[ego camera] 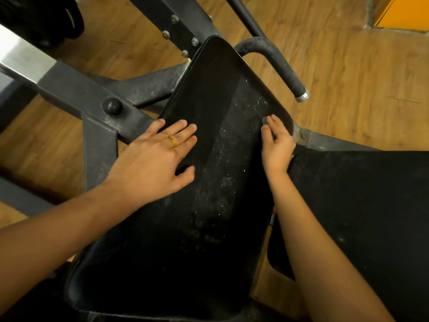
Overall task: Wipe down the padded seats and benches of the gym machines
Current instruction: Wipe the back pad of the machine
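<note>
The black seat pad (220, 94) fills mid-frame, white dust speckling its middle. My left hand (153, 161) lies flat on it, fingers spread; my right hand (276, 145) rests loose-fingered near its right edge. No cloth visible: wiping seems barely begun.

light: warm, moderate, indoor | glare: blown-out white patch on steel plate (21, 49), upper left | shadows: soft on wood floor (348, 66); black pad (209, 101) loses detail lower down | focus: slightly soft overall | distortion: wide-angle bending, forearms (325, 263) stretched at bottom edge
</note>
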`<act>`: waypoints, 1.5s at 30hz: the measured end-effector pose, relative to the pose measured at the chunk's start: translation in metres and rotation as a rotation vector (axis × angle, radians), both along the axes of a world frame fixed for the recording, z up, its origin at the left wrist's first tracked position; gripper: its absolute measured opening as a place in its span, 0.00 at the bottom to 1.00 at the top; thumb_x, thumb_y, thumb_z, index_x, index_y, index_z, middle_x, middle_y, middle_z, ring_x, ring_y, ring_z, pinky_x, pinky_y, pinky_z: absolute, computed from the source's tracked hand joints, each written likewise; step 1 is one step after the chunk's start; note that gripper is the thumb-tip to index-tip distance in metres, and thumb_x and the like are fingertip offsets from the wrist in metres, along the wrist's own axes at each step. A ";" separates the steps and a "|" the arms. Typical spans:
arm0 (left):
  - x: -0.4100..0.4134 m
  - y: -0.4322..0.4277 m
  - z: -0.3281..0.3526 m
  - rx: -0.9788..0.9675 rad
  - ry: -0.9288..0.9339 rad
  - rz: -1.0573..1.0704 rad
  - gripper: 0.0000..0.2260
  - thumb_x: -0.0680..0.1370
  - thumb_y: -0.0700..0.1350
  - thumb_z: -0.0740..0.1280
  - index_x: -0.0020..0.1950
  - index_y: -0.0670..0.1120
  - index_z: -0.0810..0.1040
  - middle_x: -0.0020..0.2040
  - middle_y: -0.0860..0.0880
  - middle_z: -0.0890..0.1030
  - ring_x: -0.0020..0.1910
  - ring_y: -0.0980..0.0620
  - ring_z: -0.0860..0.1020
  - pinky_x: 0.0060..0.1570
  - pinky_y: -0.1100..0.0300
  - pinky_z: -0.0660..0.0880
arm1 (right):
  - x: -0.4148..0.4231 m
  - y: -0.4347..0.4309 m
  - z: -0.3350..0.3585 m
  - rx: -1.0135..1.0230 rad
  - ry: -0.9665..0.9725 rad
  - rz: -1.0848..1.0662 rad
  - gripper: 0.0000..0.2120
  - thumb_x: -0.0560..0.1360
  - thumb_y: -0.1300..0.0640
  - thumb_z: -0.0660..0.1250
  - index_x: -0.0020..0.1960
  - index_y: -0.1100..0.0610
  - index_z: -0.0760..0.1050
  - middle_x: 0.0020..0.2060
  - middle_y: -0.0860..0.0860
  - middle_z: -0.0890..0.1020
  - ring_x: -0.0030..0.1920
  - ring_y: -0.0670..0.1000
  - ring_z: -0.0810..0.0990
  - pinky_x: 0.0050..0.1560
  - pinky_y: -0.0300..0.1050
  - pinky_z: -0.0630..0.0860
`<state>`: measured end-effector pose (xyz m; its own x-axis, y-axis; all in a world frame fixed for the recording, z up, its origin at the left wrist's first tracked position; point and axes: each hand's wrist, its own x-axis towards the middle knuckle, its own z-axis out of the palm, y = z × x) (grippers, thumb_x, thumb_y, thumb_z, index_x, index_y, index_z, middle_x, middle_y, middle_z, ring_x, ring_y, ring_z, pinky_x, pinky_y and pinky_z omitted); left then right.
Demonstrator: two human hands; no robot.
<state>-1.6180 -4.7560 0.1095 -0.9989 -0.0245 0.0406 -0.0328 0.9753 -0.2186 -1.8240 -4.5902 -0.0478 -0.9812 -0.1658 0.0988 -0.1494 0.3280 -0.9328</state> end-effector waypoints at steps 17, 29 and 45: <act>0.000 0.000 -0.001 -0.014 0.005 0.000 0.27 0.77 0.57 0.60 0.70 0.42 0.75 0.73 0.45 0.72 0.74 0.48 0.68 0.74 0.44 0.62 | 0.056 0.004 0.002 0.059 0.027 -0.020 0.18 0.83 0.56 0.62 0.71 0.59 0.73 0.73 0.52 0.71 0.70 0.40 0.66 0.68 0.23 0.54; -0.001 -0.001 -0.002 -0.014 0.019 -0.002 0.27 0.77 0.57 0.59 0.70 0.42 0.75 0.73 0.45 0.72 0.75 0.48 0.67 0.74 0.46 0.61 | 0.037 -0.006 0.020 0.091 -0.046 -0.019 0.17 0.82 0.58 0.62 0.71 0.58 0.73 0.73 0.52 0.72 0.72 0.48 0.69 0.74 0.38 0.60; -0.002 0.002 0.001 0.031 -0.005 0.020 0.27 0.78 0.56 0.63 0.72 0.43 0.73 0.75 0.46 0.69 0.76 0.49 0.64 0.76 0.47 0.57 | 0.110 0.006 0.014 0.106 -0.085 -0.077 0.16 0.82 0.59 0.62 0.68 0.58 0.76 0.72 0.51 0.73 0.73 0.51 0.69 0.73 0.53 0.67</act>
